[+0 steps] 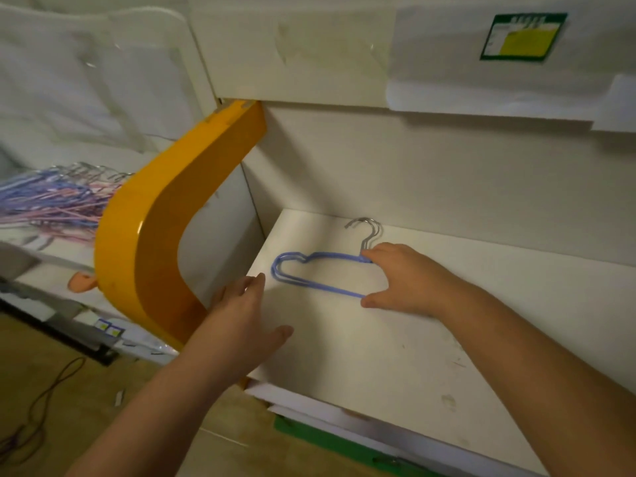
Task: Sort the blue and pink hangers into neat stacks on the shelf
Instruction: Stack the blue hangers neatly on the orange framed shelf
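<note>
Blue hangers (311, 274) stacked on shelf (447, 325), right hand (401, 277) touching

Bare arms, bare hands

My left hand (246, 316) and right hand (401, 278) wear no gloves, rings or watch, as far as I can see; both of my forearms are uncovered right to the bottom edge of the view, with no sleeve showing on either.

The green-bordered label (523, 36) bears print too blurred to read.
</note>
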### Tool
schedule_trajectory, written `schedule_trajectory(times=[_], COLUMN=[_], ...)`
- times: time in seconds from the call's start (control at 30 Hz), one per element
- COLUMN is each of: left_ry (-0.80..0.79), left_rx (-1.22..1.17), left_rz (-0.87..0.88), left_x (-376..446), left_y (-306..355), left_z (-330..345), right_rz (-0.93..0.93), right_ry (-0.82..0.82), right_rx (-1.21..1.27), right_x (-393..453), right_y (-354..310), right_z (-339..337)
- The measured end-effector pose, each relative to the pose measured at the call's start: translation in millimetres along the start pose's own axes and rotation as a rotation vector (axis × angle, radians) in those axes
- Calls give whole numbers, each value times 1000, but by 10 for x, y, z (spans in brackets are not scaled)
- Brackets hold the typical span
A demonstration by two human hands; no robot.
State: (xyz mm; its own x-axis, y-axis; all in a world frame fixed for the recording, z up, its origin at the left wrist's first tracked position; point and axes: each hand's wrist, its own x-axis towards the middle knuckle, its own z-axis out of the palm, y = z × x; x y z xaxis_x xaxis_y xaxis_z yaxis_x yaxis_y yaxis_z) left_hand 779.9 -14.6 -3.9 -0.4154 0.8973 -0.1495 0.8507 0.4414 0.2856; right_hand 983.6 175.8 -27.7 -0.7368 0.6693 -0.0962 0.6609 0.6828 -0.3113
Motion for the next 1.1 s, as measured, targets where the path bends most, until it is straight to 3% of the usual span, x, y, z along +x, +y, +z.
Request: schedule_trajectory(times=[0.2, 0.47, 0.7, 1.1], left_ry=[61, 190, 210, 438], left_rx=[34, -6, -55, 55], left_rz=[0, 66, 119, -130], left_x=[-188, -563, -1311, -2436], left_y=[31, -149, -668, -2730], left_z=[-62, -215, -419, -1243], right_rz=[-31, -99, -152, -240], right_ry=[9, 257, 317, 396], right_rx=[18, 97, 121, 44], right_x=[-83, -511, -881, -865], right_y=[16, -338, -1419, -3586], right_z=[-25, -83, -71, 156])
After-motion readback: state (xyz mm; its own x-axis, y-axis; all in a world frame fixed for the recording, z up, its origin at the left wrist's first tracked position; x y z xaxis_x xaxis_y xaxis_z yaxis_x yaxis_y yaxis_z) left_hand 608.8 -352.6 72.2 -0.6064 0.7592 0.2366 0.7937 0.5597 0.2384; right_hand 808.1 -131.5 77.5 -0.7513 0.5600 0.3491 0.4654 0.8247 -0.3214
